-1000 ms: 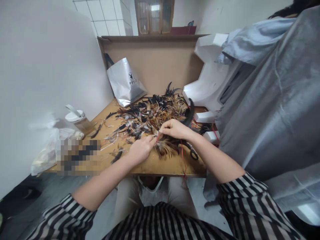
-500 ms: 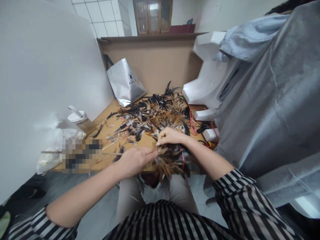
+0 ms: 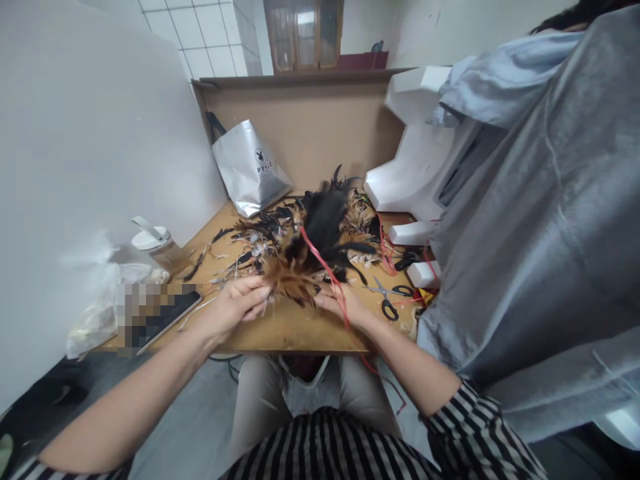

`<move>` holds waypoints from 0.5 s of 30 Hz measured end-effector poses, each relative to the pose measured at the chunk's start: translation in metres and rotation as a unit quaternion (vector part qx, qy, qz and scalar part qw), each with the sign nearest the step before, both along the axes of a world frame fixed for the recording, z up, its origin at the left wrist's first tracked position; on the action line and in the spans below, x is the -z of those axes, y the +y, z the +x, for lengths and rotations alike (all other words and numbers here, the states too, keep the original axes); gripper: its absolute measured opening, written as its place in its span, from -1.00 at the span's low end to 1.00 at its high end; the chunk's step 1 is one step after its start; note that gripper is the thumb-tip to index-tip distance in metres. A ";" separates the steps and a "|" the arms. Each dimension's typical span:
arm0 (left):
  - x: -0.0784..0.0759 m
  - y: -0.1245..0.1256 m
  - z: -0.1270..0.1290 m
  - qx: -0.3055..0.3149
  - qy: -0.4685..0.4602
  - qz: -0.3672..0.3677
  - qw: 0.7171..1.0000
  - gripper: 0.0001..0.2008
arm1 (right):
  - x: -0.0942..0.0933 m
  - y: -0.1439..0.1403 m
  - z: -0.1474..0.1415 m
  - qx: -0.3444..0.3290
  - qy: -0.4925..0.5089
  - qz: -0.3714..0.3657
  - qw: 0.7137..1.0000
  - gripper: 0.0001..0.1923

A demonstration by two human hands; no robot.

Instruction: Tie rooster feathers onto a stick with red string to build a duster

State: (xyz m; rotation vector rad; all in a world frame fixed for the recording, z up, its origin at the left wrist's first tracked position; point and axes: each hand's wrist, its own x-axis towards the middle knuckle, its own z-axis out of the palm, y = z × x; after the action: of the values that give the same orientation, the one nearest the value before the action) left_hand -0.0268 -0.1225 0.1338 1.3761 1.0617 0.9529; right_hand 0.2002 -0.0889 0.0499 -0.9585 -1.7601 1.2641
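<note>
Between my hands, a bundle of brown feathers (image 3: 289,277) with long black feathers (image 3: 325,217) rising from it is held above the table's front part. It is blurred by motion. My left hand (image 3: 241,300) is closed at the left side of the bundle, thumb and fingers pinching it. My right hand (image 3: 344,303) is closed at the right side, its fingertips partly hidden by feathers. A red string (image 3: 323,260) runs from the bundle across my right hand and hangs past the table edge. Behind the bundle, loose feathers (image 3: 250,233) lie in a heap.
Scissors with black handles (image 3: 387,293) lie right of my right hand. At left are a phone (image 3: 173,319), a plastic bag (image 3: 97,303) and a lidded container (image 3: 163,250). A silver bag (image 3: 250,167) leans at the back. A white machine-like body (image 3: 415,153) and grey cloth (image 3: 530,200) border the right.
The feather bundle has come up and turned, its black feathers now pointing away from me. The stick that stuck out left of my left hand is out of sight. The scissors and phone are now uncovered.
</note>
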 end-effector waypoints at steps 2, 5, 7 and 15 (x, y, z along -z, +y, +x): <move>0.016 0.008 0.001 -0.036 -0.094 -0.049 0.994 -0.78 | 0.011 -0.014 -0.002 -0.028 0.033 -0.037 0.998 -0.65; 0.032 0.016 0.003 -0.029 -0.164 -0.090 0.982 -0.77 | 0.025 -0.034 0.009 -0.057 0.044 -0.111 0.991 -0.66; 0.035 0.019 -0.003 -0.002 -0.153 -0.100 0.983 -0.76 | 0.028 -0.048 0.030 -0.068 0.021 -0.148 0.986 -0.64; 0.009 0.009 -0.054 0.259 0.109 -0.105 0.954 -0.74 | 0.003 -0.121 0.165 0.066 -0.170 -0.152 0.971 -0.66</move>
State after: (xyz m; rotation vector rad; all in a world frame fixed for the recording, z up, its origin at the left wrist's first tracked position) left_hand -0.0805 -0.1134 0.1243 1.4981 0.8657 0.2990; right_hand 0.3654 -0.2101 0.0472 -1.5201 -1.7452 1.3699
